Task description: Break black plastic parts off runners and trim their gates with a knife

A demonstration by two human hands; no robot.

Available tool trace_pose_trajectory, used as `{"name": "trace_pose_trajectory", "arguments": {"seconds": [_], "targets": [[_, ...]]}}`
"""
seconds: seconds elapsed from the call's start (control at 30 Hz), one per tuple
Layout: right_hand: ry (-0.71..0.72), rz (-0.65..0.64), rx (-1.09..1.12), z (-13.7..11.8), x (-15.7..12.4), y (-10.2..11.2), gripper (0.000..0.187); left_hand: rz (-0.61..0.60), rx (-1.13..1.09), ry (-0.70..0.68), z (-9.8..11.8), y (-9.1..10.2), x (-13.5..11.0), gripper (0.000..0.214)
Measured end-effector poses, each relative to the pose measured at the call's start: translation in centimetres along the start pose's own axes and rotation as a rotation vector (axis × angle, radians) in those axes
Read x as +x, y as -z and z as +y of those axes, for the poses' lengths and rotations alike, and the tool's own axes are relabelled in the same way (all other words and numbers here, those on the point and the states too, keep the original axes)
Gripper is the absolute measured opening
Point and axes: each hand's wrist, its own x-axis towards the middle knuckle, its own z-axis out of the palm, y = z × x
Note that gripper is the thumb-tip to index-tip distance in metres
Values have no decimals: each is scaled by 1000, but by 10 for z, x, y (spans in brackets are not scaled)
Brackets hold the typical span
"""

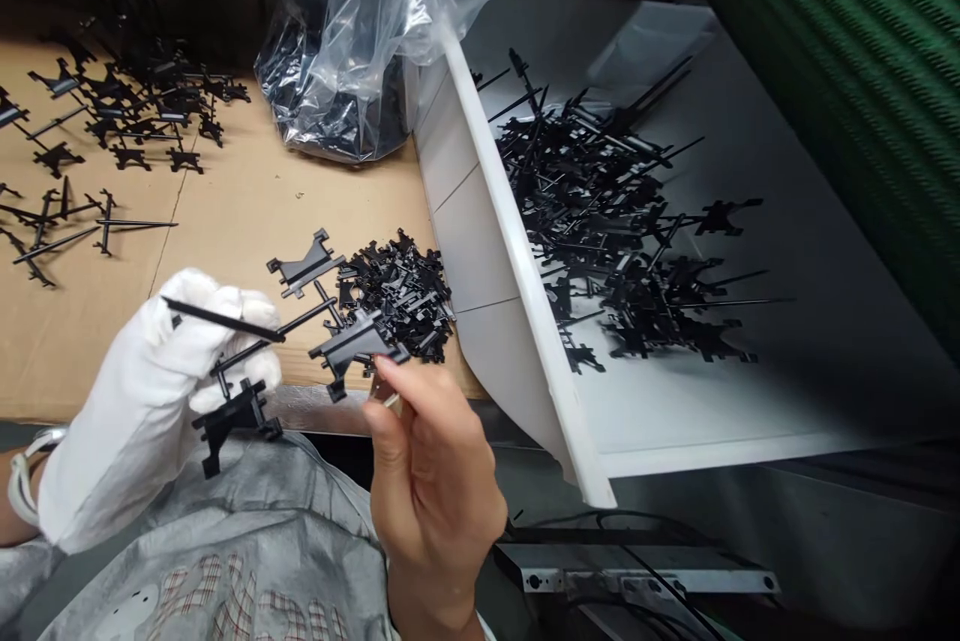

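Note:
My left hand (142,401) wears a white glove and is closed on a black plastic sprue (247,341), a thin runner with several flat moulded parts branching off it. My bare right hand (431,481) pinches one black part (356,346) at the sprue's right end between thumb and fingers, with a small metal blade tip showing by the fingertips. Just beyond both hands lies a small heap of loose black parts (397,291) on the brown cardboard (225,201).
A white tray (517,261) at the right holds a large tangle of black sprues (607,211). A clear plastic bag (352,51) with black pieces stands behind. More sprues and parts (127,111) lie spread at the far left of the cardboard. A green ribbed surface (862,71) fills the top right.

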Motion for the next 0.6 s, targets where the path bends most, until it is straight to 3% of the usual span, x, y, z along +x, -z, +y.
{"name": "trace_pose_trajectory", "arguments": {"seconds": [0.17,0.4,0.6], "targets": [[-3,-53,-8,-4,-6,-2,51,46,36,-157,-5,0,2,16],[-11,-158,-1,-8,-7,-8,48,53,43,-248,-5,-8,3,10],[-11,-169,22,-7,-6,-10,50,114,53,-286,-3,-14,6,24]]}}
